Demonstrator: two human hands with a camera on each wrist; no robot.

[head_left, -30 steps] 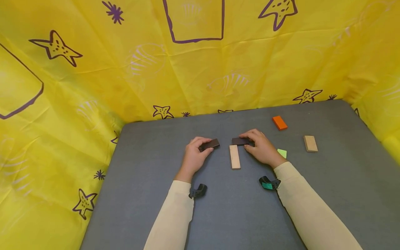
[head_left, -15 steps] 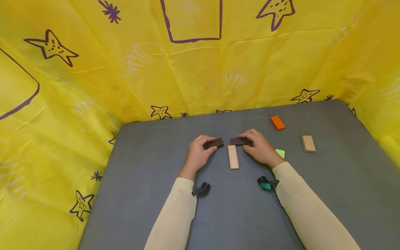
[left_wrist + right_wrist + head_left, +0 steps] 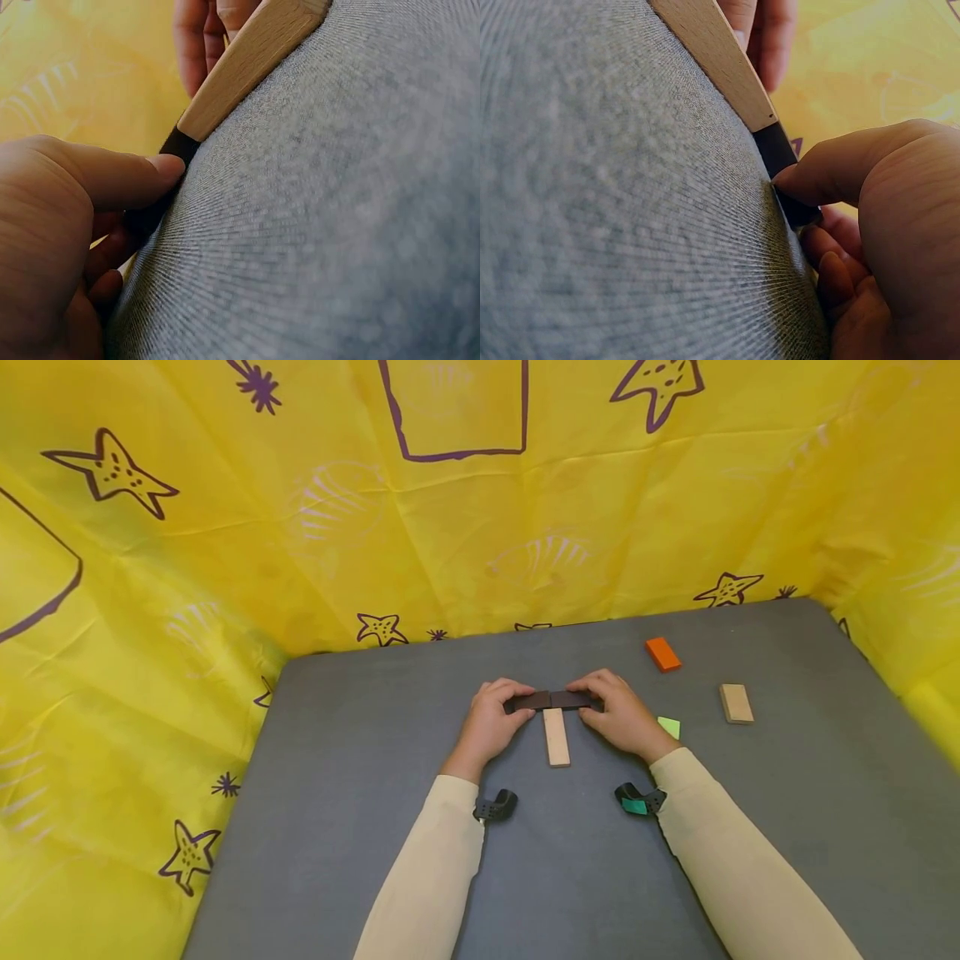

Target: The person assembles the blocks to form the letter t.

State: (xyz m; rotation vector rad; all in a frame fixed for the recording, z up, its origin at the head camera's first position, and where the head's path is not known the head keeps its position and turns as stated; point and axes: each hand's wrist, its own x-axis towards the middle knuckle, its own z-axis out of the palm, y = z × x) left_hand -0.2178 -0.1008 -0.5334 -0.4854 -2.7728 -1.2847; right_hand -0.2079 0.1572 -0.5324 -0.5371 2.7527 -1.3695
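yellow sea-print backdrop [image 3: 450, 552] is hanging behind the table. grey tabletop [image 3: 375, 718] is carrying all the blocks. cream left sleeve [image 3: 423, 868] and right sleeve [image 3: 750, 852] are reaching in from the near edge.

clock centred on the pale block, 12 = far side.

left hand [image 3: 487, 724] is sitting near 9, thumb on the near side, fingers on the far side, pinching the left dark block [image 3: 532, 700]. right hand [image 3: 621, 718] is sitting just before 3, mirroring that pinch on the right dark block [image 3: 573, 699]. both grips are clamped. each is taking the outer end, probably for leaving the inner ends free to meet.

pale wooden block [image 3: 557, 737] is lying lengthwise, its far end meeting the dark pair at the seam, like a t-stem; probably serving as the centring reference. left dark block is lying at 11, right dark block at 1, end to end; a hairline is showing between them, can't tell if they're touching.

spares, all apart from the t: tan wooden block [image 3: 737, 703] is lying just before 3, furthest out; orange block [image 3: 663, 654] at 2; light-green piece [image 3: 669, 727] at 3, partly hiding behind the right wrist.
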